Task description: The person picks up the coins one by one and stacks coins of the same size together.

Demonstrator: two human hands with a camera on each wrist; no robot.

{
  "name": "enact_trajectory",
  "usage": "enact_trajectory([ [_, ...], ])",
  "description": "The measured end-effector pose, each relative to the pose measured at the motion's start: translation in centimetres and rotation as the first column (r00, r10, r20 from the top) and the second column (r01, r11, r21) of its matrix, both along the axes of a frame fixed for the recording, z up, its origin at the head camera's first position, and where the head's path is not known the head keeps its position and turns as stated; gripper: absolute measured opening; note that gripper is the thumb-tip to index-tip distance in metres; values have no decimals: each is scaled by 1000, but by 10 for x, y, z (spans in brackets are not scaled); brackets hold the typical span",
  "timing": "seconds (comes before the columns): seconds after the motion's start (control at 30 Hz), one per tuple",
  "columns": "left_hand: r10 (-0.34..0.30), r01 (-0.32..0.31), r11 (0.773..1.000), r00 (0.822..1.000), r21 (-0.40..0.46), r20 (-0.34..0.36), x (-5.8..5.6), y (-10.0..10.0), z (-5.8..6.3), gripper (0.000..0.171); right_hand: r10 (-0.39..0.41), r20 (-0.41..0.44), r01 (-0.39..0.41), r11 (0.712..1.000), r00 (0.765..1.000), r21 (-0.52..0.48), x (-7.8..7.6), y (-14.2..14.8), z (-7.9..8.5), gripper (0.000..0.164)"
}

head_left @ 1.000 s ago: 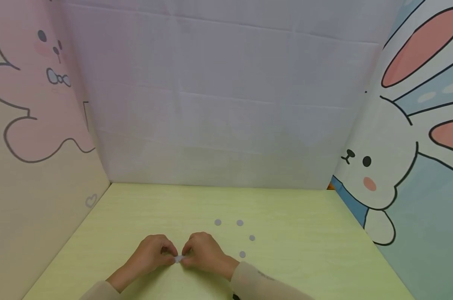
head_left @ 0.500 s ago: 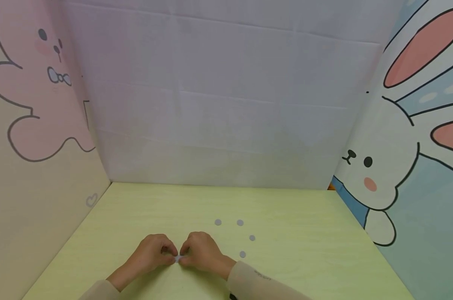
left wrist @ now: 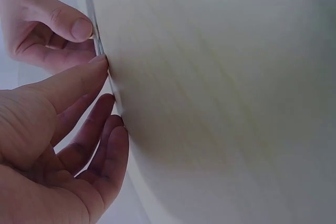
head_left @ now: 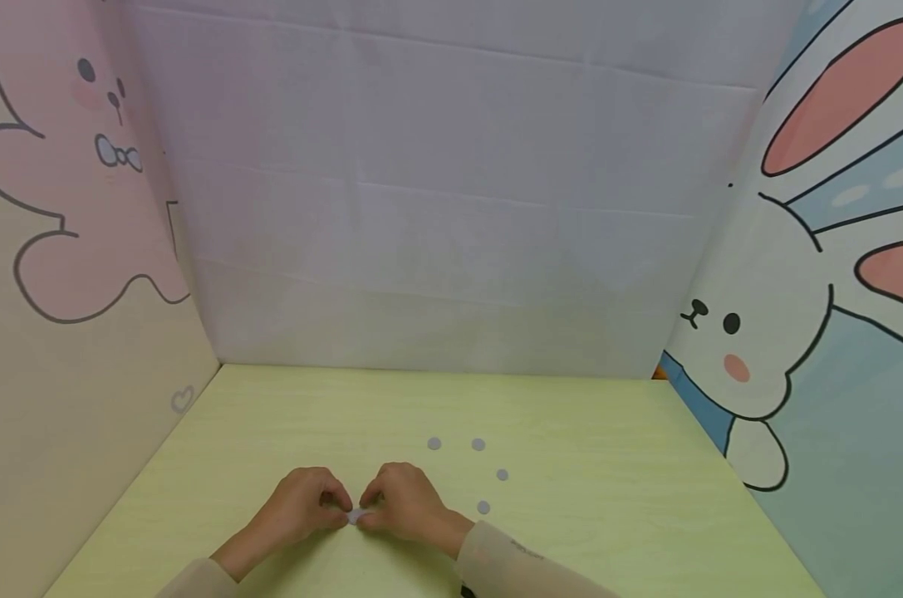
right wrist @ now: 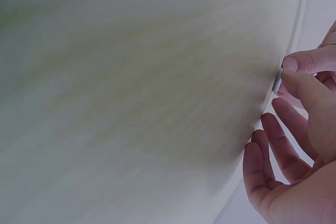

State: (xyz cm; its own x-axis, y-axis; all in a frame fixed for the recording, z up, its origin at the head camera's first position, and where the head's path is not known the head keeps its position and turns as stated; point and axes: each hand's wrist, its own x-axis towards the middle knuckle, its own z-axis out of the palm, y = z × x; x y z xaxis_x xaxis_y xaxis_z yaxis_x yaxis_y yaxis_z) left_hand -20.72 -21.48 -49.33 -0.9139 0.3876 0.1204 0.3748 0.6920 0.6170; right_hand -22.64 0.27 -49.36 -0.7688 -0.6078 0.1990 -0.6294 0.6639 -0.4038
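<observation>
My left hand (head_left: 301,501) and right hand (head_left: 408,502) meet low on the table, left of centre. Between their thumbs and fingertips they pinch a small flat grey disc (head_left: 355,516), mostly covered by the fingers. Seen from the right wrist, the disc (right wrist: 277,81) is a thin edge right at the tabletop, under the right thumb and index finger. From the left wrist, the other fingers of the left hand (left wrist: 79,129) are spread loosely with their tips at the table surface.
Several similar grey discs lie flat to the right of the hands: one at the back left (head_left: 434,443), one beside it (head_left: 478,444), one farther right (head_left: 503,475) and one near the right wrist (head_left: 483,507). White and cartoon-printed sheets (head_left: 436,208) surround the pale yellow-green table (head_left: 608,498).
Both hands stay in place around the disc. The right fingers have shifted very slightly against it, and the loose discs have not moved.
</observation>
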Motion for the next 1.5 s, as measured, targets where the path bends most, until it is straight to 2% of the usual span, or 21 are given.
enact_trajectory([
  [0.33, -3, 3, 1000, 1000, 14, 4, -1, -1, -1, 18, 2, 30, -1, 1000, 1000, -13, -1, 2, -3, 11],
  [0.67, 4, -5, 1000, 999, 16, 34, 0, -1, -1, 17, -3, 4, 3, 1000, 1000, 3, 0, -2, -2, 10],
  [0.83, -16, 15, 999, 999, 32, 32, 0, -3, 0, 16, -11, 9, 11, 1000, 1000, 10, 0, -3, -2, 9],
  [1.27, -14, 14, 1000, 999, 3, 30, 0, -4, -1, 16, -2, 6, 2, 1000, 1000, -4, 4, -3, 3, 9],
  [1.5, -3, 3, 1000, 1000, -1, 20, -1, -1, 0, 17, -5, -27, 5, 1000, 1000, 4, 3, -3, 2, 9],
])
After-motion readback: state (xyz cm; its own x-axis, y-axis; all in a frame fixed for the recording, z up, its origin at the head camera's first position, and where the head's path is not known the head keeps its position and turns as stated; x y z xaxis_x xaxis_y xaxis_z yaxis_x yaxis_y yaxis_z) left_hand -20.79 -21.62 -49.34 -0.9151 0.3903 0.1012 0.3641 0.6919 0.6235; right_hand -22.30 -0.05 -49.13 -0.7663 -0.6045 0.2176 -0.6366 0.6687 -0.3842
